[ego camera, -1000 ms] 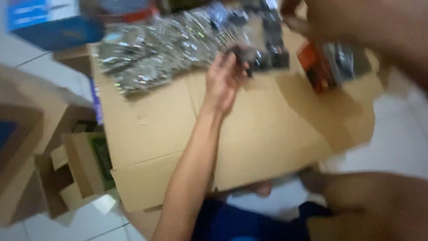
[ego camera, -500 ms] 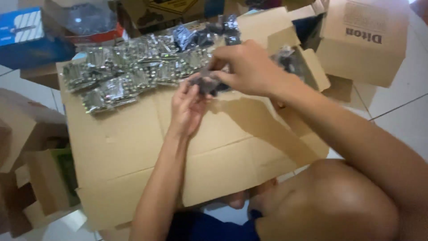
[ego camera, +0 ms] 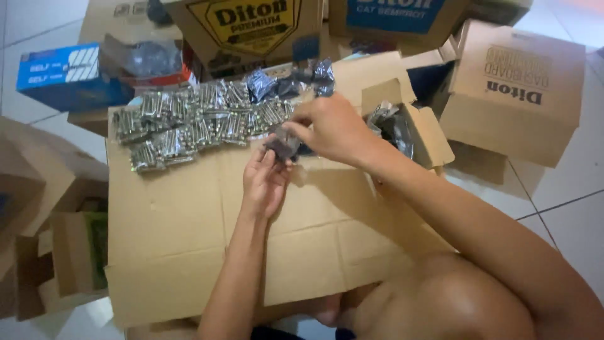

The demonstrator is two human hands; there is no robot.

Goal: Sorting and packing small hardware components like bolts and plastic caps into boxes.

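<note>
Both hands meet over a flattened cardboard sheet (ego camera: 189,252). Reaching up from below, the left hand (ego camera: 264,182) lies palm up with fingers cupped under a small dark packet (ego camera: 283,143); the right hand (ego camera: 330,129) comes in from the right and pinches the packet's top edge. Just behind, rows of shiny screw packets (ego camera: 189,123) lie on the sheet, with a small open box (ego camera: 409,126) to the right and a blue box (ego camera: 63,75) far left. The packet is crumpled; its long axis cannot be told.
</note>
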